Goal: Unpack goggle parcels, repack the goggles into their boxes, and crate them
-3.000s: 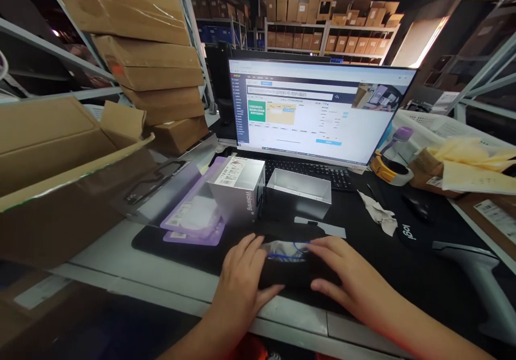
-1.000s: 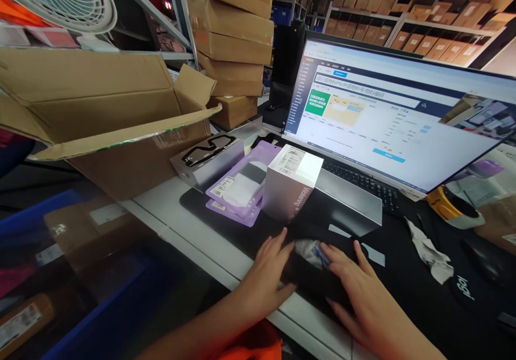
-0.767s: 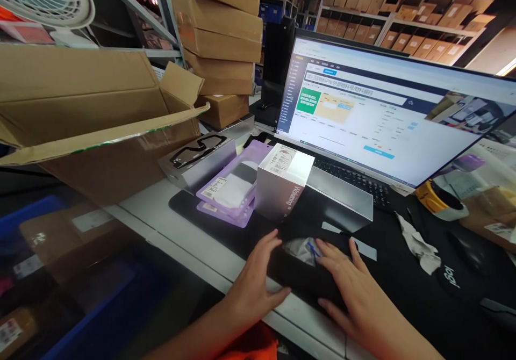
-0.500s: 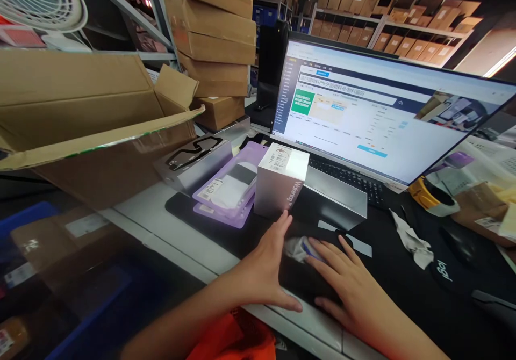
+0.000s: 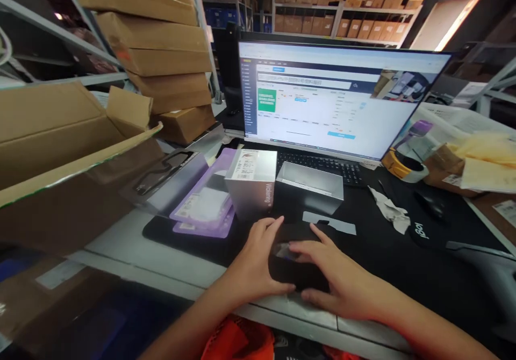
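A dark black box (image 5: pixel 298 279) sits at the desk's front edge between my two hands, its outline partly lost against the black mat. My left hand (image 5: pixel 256 258) wraps its left side, thumb at the near edge and fingers at the far corner. On the right side, my right hand (image 5: pixel 338 274) curls over it, with a fingertip at a small shiny greyish bundle (image 5: pixel 283 250) that is blurred and partly covered. Beyond them stand a silver-white carton (image 5: pixel 252 191) with a label on top and an open silver box sleeve (image 5: pixel 310 188). A pale grey strip (image 5: pixel 330 224) lies flat nearby.
Purple flat packs (image 5: pixel 205 199) and a clear-fronted box (image 5: pixel 173 182) lie at left, beside a large open cardboard box (image 5: pixel 72 188). Behind are a monitor (image 5: pixel 314 102) and keyboard (image 5: pixel 350 173). At right are crumpled paper (image 5: pixel 389 209), a mouse (image 5: pixel 429 204) and a yellow tape roll (image 5: pixel 403 165).
My view has turned to the right. My right hand has moved from lying flat over the shiny bundle to curling around the black box, closer to my left hand.
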`<state>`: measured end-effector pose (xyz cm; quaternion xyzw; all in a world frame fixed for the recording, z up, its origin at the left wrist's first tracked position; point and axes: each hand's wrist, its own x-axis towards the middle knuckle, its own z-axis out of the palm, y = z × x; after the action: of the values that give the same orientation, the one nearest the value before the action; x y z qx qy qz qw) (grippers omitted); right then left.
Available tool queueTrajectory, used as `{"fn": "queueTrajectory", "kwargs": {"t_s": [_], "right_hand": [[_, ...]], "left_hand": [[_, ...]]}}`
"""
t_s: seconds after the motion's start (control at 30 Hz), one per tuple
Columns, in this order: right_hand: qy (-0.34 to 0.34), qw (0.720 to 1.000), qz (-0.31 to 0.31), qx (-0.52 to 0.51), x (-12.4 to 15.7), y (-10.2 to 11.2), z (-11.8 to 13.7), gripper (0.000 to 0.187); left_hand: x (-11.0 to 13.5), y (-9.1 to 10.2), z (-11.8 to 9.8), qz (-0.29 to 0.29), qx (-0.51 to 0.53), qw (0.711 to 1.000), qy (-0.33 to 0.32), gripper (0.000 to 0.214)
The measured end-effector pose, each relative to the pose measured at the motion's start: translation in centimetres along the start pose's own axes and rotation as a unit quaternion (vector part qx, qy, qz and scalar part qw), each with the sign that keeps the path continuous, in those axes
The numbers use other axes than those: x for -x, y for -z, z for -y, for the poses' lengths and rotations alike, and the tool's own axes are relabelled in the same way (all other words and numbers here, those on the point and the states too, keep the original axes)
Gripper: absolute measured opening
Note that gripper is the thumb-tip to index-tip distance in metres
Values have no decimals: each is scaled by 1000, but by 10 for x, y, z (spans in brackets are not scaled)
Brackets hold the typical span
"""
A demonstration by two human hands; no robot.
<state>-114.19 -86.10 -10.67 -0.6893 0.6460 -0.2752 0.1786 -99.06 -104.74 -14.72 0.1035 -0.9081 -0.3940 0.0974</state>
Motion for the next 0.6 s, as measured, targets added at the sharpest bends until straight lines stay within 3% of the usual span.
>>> {"fn": "queueTrajectory", "kwargs": {"t_s": [0.13,0.3,0.5,0.6], "right_hand": [[-36,997,-31,-57,17,26,6,51],[-153,982,-104,19,56,57,-7,22],[-203,974,-94,25,81,35,-46,12],[-227,969,-96,-1,83,20,-57,22]], "left_hand": [[-5,0,-2,-6,-34,999,-4,105],[-9,2,-3,-4,-56,998,-27,89],[-16,9,-2,-4,-77,996,-41,70],[-19,13,0,8,-85,996,-30,64]]}}
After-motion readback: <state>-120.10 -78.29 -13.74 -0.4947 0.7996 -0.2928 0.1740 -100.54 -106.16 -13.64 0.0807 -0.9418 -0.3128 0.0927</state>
